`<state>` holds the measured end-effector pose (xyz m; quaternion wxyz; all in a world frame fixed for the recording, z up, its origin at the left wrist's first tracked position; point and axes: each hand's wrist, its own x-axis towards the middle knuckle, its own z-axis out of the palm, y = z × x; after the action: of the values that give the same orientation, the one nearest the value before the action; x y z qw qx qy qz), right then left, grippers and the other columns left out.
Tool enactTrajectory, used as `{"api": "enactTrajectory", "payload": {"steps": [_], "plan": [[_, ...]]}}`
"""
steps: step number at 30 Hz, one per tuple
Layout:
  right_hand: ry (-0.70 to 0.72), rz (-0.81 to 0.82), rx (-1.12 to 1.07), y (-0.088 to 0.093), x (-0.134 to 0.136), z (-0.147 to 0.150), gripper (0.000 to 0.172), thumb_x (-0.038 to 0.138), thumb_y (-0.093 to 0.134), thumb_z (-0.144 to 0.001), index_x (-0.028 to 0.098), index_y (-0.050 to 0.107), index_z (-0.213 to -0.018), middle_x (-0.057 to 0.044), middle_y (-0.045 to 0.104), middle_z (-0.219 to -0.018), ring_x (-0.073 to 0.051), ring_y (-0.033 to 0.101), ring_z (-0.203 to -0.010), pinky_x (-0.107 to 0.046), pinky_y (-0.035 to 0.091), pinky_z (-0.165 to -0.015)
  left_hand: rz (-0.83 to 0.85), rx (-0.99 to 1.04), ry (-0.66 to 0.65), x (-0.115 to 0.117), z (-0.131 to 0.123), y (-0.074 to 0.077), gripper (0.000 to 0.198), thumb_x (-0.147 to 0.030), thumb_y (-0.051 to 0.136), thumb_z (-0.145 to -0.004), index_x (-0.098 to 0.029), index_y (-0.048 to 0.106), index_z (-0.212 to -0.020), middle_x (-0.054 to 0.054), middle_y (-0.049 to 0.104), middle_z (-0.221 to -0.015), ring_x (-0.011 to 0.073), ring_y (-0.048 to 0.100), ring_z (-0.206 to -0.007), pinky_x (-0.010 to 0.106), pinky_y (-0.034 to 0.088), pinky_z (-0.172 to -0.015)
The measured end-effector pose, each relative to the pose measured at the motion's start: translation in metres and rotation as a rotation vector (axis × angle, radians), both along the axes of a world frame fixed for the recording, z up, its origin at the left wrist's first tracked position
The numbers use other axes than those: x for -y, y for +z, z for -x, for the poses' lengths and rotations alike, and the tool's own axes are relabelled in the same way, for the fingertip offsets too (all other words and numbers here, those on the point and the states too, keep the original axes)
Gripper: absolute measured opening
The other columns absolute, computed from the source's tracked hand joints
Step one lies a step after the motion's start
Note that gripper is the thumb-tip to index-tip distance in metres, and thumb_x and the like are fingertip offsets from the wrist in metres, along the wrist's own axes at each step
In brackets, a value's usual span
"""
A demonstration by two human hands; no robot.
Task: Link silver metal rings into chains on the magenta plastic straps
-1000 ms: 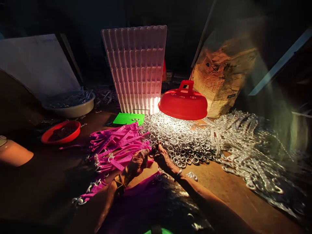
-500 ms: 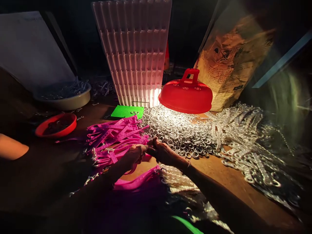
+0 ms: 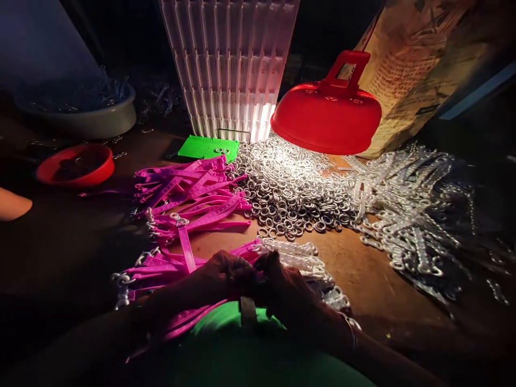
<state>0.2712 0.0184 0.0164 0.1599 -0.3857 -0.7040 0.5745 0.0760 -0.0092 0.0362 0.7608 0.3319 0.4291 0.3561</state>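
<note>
Both hands meet low in the middle of the view, in shadow close to the body. My left hand (image 3: 228,271) is closed in a pinch, its fingertips against those of my right hand (image 3: 284,285), which is also closed. Whatever lies between the fingers is too dark and small to name. Pink straps (image 3: 161,271) lie under and left of the hands, some with metal rings at their ends. Just beyond the right hand, a bundle of pale twisted straps (image 3: 300,258) rests on the table. A heap of metal rings (image 3: 290,193) spreads farther back.
A red lamp shade (image 3: 326,118) hangs over the rings. Behind stand a ribbed panel (image 3: 229,64) and a printed sack (image 3: 407,80). A green perforated tray (image 3: 207,148), a red bowl (image 3: 107,166) and a grey basin (image 3: 108,121) are leftward. Someone's arm (image 3: 12,204) shows at the left edge.
My hands have come back from the edge of the ring heap toward my body, staying together. The camera view has shifted, and more of the near pink straps and pale bundle shows.
</note>
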Motion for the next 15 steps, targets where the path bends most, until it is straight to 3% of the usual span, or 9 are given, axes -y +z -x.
{"api": "enactTrajectory", "payload": {"steps": [5,12,15], "plan": [[0.170,-0.062,-0.022,0.008,0.005,0.011,0.043,0.047,0.051,-0.083,0.019,0.042,-0.114,-0.003,0.057,-0.078,-0.012,0.043,-0.061,-0.022,0.033,-0.050,0.100,0.084,0.107,0.012,-0.010,-0.009,0.038,-0.043,0.077,-0.061,-0.008,0.065,-0.069,0.005,0.063,-0.066,0.0147,0.058,-0.062,0.026,0.044,-0.061],[0.304,-0.177,0.142,0.009,-0.003,0.017,0.008,0.025,0.039,-0.086,0.017,0.039,-0.084,0.002,0.045,-0.064,-0.007,0.031,-0.054,-0.021,0.024,-0.047,0.189,0.079,0.101,0.012,-0.010,-0.017,0.048,-0.049,0.080,-0.050,-0.009,0.052,-0.053,-0.001,0.047,-0.049,0.0072,0.042,-0.047,0.021,0.029,-0.048],[0.366,-0.250,0.229,0.015,-0.010,0.017,0.004,0.019,0.042,-0.084,0.016,0.040,-0.085,0.003,0.044,-0.063,-0.007,0.032,-0.053,-0.021,0.023,-0.048,0.153,0.113,0.102,0.012,-0.010,-0.015,0.044,-0.046,0.076,-0.059,-0.010,0.052,-0.056,-0.002,0.046,-0.053,0.0066,0.041,-0.050,0.021,0.029,-0.051]]}}
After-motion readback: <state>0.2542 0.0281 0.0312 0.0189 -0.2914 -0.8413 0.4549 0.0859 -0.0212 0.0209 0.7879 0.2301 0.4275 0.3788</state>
